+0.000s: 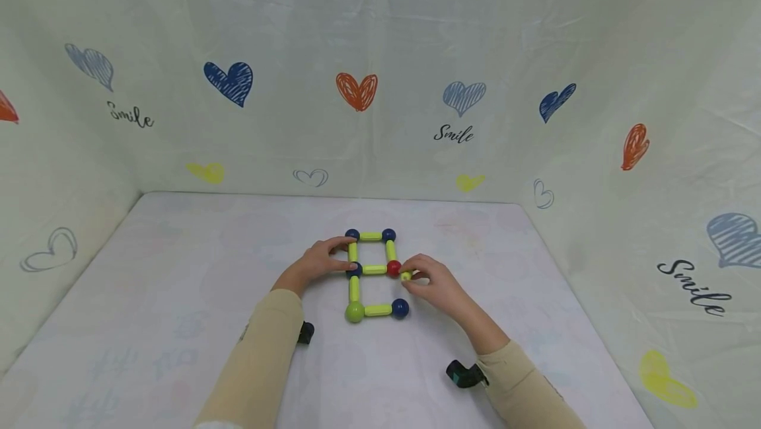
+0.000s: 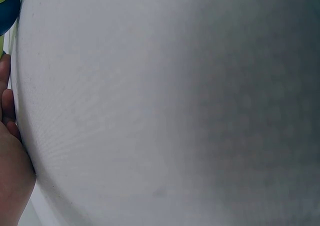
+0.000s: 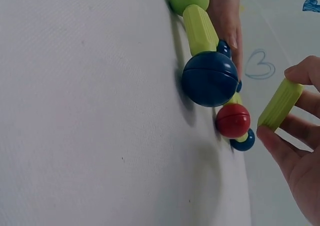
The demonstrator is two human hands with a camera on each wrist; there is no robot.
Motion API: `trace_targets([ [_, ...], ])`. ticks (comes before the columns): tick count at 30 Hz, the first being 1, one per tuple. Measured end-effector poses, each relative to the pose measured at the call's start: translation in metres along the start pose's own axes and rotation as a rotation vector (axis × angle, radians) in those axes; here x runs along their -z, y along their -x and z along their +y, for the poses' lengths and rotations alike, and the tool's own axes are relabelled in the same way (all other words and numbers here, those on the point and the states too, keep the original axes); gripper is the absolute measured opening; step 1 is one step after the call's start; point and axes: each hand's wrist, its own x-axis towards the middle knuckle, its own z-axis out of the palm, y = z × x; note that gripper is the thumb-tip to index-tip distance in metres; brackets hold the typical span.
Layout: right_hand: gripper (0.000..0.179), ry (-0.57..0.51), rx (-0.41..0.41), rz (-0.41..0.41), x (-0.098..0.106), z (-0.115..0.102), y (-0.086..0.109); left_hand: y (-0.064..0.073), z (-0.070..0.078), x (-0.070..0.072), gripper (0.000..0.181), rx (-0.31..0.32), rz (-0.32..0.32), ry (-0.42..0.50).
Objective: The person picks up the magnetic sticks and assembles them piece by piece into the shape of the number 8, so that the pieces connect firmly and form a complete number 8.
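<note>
A flat figure of yellow-green magnetic building sticks (image 1: pixel 374 270) and balls lies on the table. Its upper square is closed, with a red ball (image 1: pixel 394 268) at the lower right corner. Below, a green ball (image 1: pixel 355 312) and a blue ball (image 1: pixel 400 309) are joined by a stick. My left hand (image 1: pixel 315 262) touches the two blue balls on the left side, finger on the upper, thumb on the middle one. With thumb and fingertips my right hand (image 1: pixel 436 283) pinches a loose yellow-green stick (image 3: pixel 281 104) beside the red ball. The left wrist view shows only part of the left hand (image 2: pixel 12 161).
The white table (image 1: pixel 238 237) reaches back to a pale curtain (image 1: pixel 404 32) printed with hearts and "Smile". Dark devices (image 1: pixel 465 374) sit at both wrists. Beige sleeves (image 1: pixel 255 356) cover the forearms.
</note>
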Motion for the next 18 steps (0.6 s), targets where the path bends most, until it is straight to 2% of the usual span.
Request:
trace_targets([
  [10,0.022,-0.061,0.018,-0.018,-0.0069,-0.0029,-0.0035,0.0017,-0.0002,0.0009,0.068,-0.004,-0.005,-0.001],
  [18,0.025,-0.065,0.048,-0.01,-0.0102,-0.0064,-0.0051,0.0003,-0.0008,-0.0005,0.069,-0.005,-0.005,-0.006],
])
